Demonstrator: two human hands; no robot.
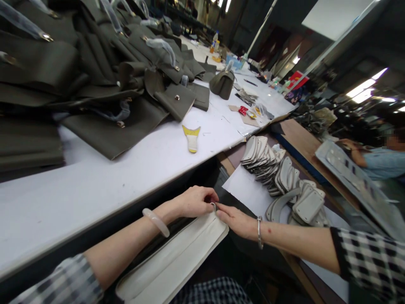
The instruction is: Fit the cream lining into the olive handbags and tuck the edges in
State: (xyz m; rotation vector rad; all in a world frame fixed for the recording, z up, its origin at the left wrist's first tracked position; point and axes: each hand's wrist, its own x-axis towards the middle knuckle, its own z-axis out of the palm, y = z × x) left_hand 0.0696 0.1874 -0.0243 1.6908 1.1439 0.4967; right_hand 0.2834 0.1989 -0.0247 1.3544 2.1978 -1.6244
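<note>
A long cream-white bag piece (177, 257), folded and with a seam along its length, lies over my lap below the table edge. At its far end my left hand (198, 202) is closed, thumb and fingers pinching the top corner. My right hand (236, 219) grips the same end from the right, its fingertips meeting those of the left. A small curved edge or loop shows between the two hands; what it is I cannot make out.
A white table (152, 169) runs along the left, heaped with dark olive bag pieces (120, 122). A yellow-and-white Y-shaped tool (191, 138) lies near its edge. Stacked grey-white panels (308, 204) stand on the right surface. Farther right is another person's arm (354, 152).
</note>
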